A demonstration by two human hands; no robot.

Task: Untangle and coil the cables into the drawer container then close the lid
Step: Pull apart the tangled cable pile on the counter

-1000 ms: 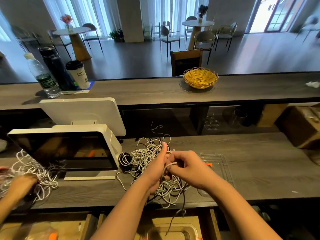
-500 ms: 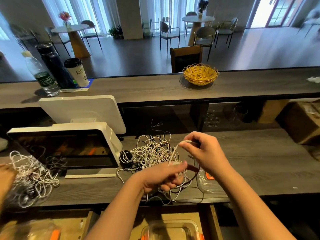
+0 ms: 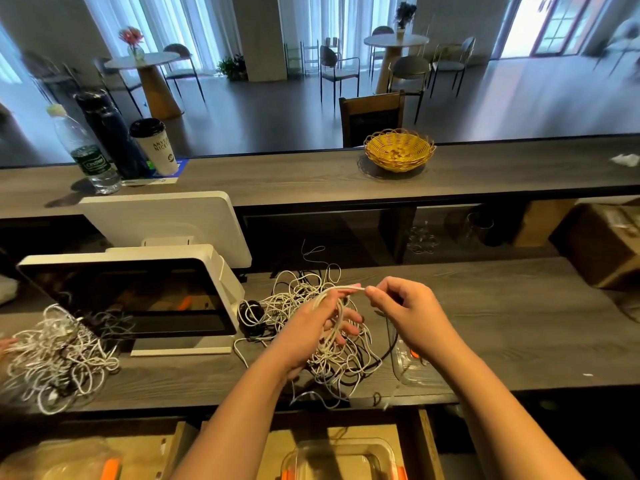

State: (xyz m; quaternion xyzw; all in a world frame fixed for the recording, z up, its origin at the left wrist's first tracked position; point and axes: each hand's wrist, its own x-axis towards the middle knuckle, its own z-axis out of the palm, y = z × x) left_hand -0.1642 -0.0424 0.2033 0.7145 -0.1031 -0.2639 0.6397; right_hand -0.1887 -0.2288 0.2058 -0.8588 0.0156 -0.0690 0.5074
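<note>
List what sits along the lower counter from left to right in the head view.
Side cable heap → point-of-sale screen → main cable tangle → left hand → right hand → clear lid.

You can read "ANYTIME NICE" on the paper cup (image 3: 154, 147); the water bottle's (image 3: 86, 152) green label is too blurred.

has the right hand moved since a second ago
Yes. The right hand has lifted from the pile's near edge, away from the body, toward the far counter, pinching the white cable.
</note>
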